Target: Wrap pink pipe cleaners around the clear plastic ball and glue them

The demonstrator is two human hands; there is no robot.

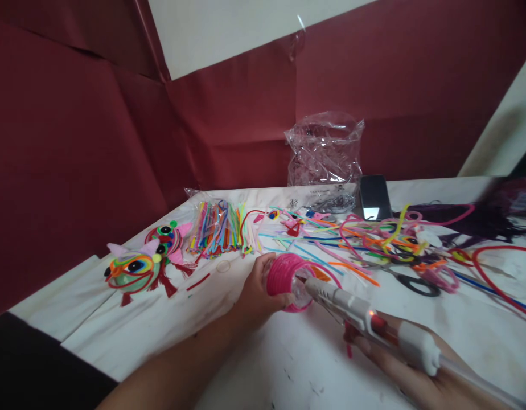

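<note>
My left hand (263, 293) is wrapped round a clear plastic bottle piece (303, 293) whose outside is wound with pink pipe cleaner (284, 279). Its round end faces right. My right hand (399, 364) grips a white glue gun (352, 310) with a small orange light glowing on its side. The gun's nozzle points left at the bottle's end, very near or touching it; I cannot tell which. A loose pink strand hangs below the gun, by my right fingers.
Two colourful animal-faced crafts (135, 267) with red tassels stand at left. Behind lie a bundle of pipe cleaners (222, 228), a clear plastic bag (327, 151) and a phone (374, 196). Scissors (416, 283) rest among loose pipe cleaners at right.
</note>
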